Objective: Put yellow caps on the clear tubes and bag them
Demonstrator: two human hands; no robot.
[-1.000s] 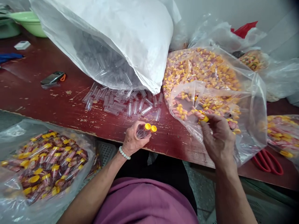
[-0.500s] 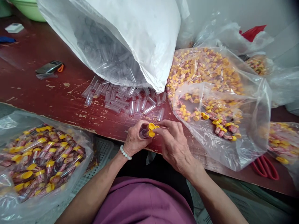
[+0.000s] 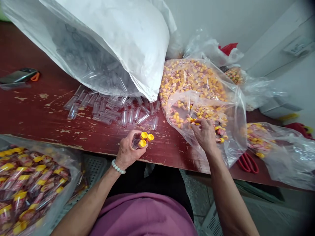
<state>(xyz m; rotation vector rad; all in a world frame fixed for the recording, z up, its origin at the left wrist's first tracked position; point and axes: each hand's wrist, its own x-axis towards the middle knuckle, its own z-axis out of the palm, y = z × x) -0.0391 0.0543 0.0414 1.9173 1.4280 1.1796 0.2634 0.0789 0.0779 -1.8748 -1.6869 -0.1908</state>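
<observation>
3 yellow-capped tubes (image 3: 142, 143) inside left grip (image 3: 128, 149).

Small clear tubes (image 3: 136, 143) are together in the left hand (image 3: 128, 149), and three round yellow caps (image 3: 143, 135) show close to each other, their faces upward. At the fingertips of the right hand (image 3: 205, 132) there is a yellow-capped piece (image 3: 194, 120), partly hidden. Similar pieces (image 3: 192, 77), pinkish with yellow caps, lie heaped inside a clear plastic bag (image 3: 237, 111).
</observation>
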